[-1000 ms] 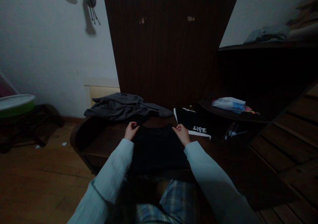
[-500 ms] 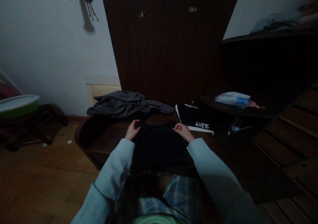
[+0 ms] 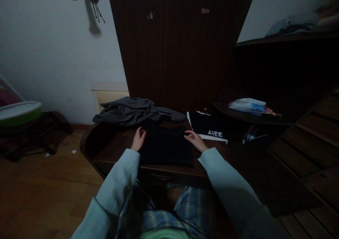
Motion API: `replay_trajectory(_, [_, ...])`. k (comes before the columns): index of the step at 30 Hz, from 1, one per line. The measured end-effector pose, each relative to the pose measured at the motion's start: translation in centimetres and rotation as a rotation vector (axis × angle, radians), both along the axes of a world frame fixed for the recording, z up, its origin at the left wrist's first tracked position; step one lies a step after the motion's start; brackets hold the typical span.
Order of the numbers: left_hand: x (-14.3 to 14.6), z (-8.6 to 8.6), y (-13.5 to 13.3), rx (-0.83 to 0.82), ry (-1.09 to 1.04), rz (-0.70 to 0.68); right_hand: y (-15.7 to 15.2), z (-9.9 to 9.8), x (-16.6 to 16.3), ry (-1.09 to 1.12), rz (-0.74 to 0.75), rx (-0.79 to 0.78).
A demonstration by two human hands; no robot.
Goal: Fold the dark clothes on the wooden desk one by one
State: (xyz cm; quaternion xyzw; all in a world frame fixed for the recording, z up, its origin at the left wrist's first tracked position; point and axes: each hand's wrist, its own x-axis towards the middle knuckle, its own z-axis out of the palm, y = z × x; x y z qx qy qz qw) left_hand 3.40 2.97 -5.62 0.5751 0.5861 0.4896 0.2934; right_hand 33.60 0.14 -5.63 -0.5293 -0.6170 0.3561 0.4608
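Black garment (image 3: 166,149), one — laid flat on the dark wooden cabinet top (image 3: 116,149), between both hands; lower edge close to the front edge, upper edge toward the back.

Left hand (image 3: 138,139): at the upper left corner of the black garment, fingers loosely bent. Right hand (image 3: 196,140): at the upper right corner, fingers bent, tips at or just beside the cloth. Pinch or mere contact, either side: cannot tell, black on dark.

Grey garment (image 3: 132,110), one: rumpled, along the back edge, toward the rounded left end. Black-and-white garment (image 3: 205,124), one: folded, lettered, near the back edge, beyond the right hand.

Handling, as judged: apparently a spreading and squaring. Best done with both upper corners drawn evenly outward, lower edge parallel to the front edge, creases pressed out under flat palms — upper edge well clear of the grey heap.
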Motion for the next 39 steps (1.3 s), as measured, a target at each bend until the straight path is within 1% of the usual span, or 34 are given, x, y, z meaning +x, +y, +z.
replay_trajectory(2, [-0.6,-0.1,-1.9,-0.08,-0.044,-0.093,-0.8,0.2,-0.1,-0.051,0.048,-0.044])
replay_trajectory(4, [-1.2,0.0,-4.1,-0.102,-0.055,-0.204,-2.0,0.5,-0.1,-0.104,0.099,-0.046])
replay_trajectory(8, [-2.5,0.8,-7.9,-0.123,0.027,-0.393,-4.6,0.9,0.4,-0.128,0.169,-0.011])
replay_trajectory(11, [-3.3,1.4,-9.2,-0.087,0.082,-0.506,-6.5,0.8,1.3,-0.097,0.216,-0.021])
replay_trajectory(13, [-3.6,1.6,-9.4,-0.059,0.127,-0.571,-7.4,0.7,1.8,-0.096,0.25,-0.017])
replay_trajectory(15, [-3.7,1.7,-9.4,-0.037,0.185,-0.603,-8.1,0.8,2.0,-0.132,0.287,-0.011])
replay_trajectory(19, [-3.5,1.7,-9.5,-0.024,0.256,-0.583,-8.7,1.4,1.7,-0.268,0.325,0.028])
replay_trajectory(23, [-3.5,1.6,-9.5,-0.059,0.19,-0.583,-8.7,1.6,1.5,-0.339,0.33,0.034])
replay_trajectory(25, [-3.8,1.4,-9.3,-0.087,0.123,-0.576,-8.5,1.5,1.6,-0.321,0.333,0.022])
replay_trajectory(28, [-4.2,1.0,-8.8,-0.126,-0.008,-0.587,-8.2,1.2,1.9,-0.224,0.352,0.007])
replay_trajectory(31, [-4.0,0.5,-8.6,-0.085,-0.044,-0.609,-8.0,0.9,2.0,-0.167,0.376,0.019])
replay_trajectory(37, [-2.6,-0.3,-8.7,0.013,0.106,-0.449,-8.3,1.0,1.1,-0.205,0.347,0.039])
replay_trajectory(39, [-2.4,-0.4,-8.8,0.042,0.121,-0.401,-8.3,0.6,0.7,-0.2,0.303,0.056])
